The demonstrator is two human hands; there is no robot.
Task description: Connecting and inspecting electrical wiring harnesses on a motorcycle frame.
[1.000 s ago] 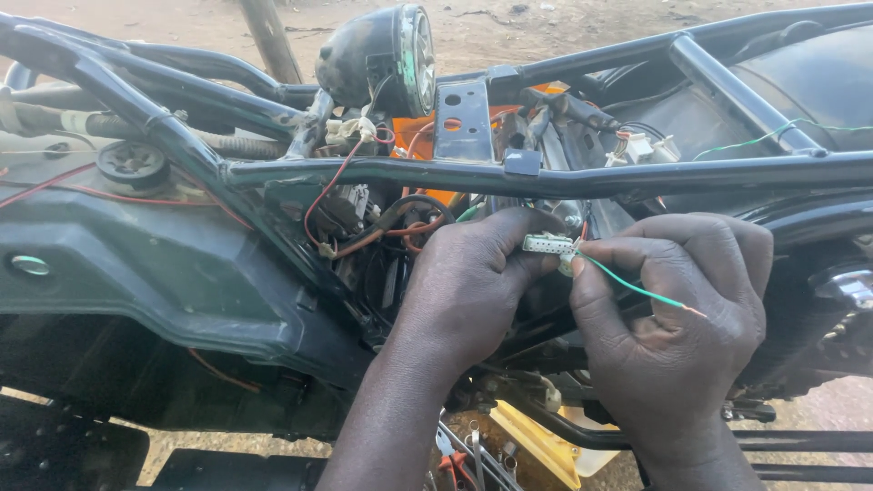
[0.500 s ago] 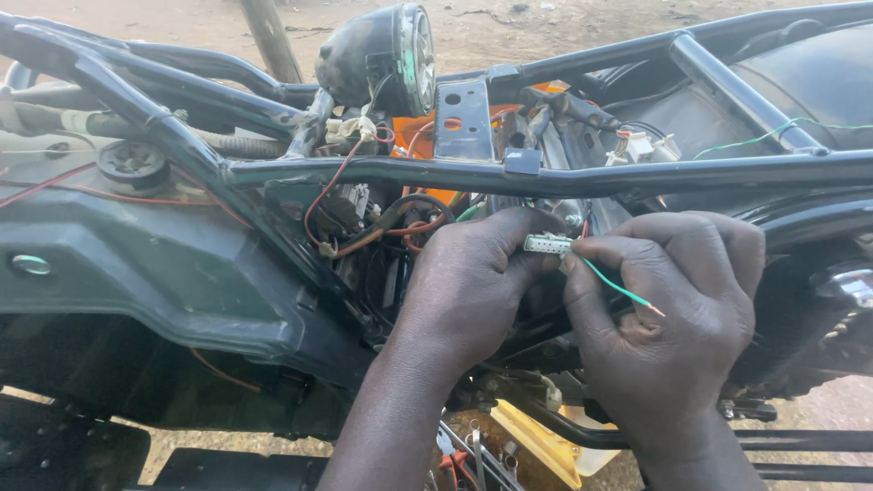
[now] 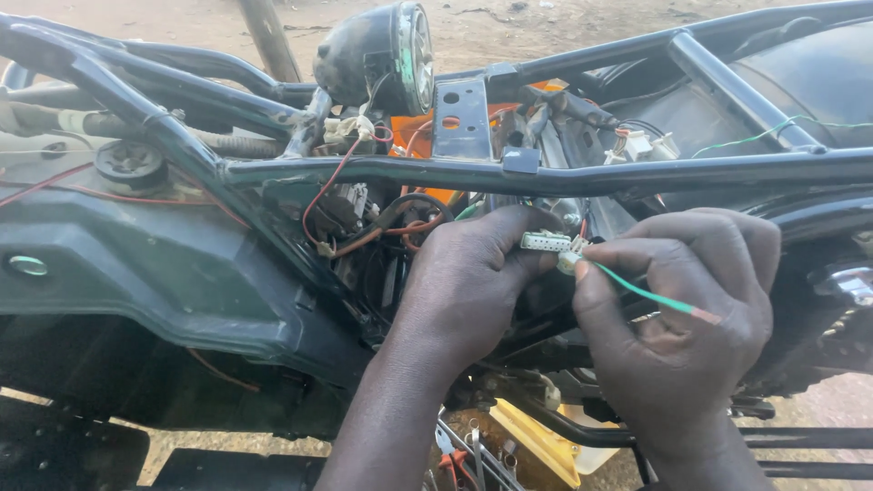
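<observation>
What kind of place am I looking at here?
Probably an outdoor, roadside-style motorcycle repair spot: bare dirt ground, a stripped black bike frame with exposed wiring, and loose hand tools lying below the hands.

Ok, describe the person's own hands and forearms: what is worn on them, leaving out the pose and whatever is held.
Both are bare. The left hand has no glove, ring or watch in view, and its forearm shows no sleeve down to the bottom edge of the picture. The right hand is likewise ungloved, with no ring, and its wrist is uncovered where it leaves the frame. The fingernails are short. No bandage or marking shows on either.
</observation>
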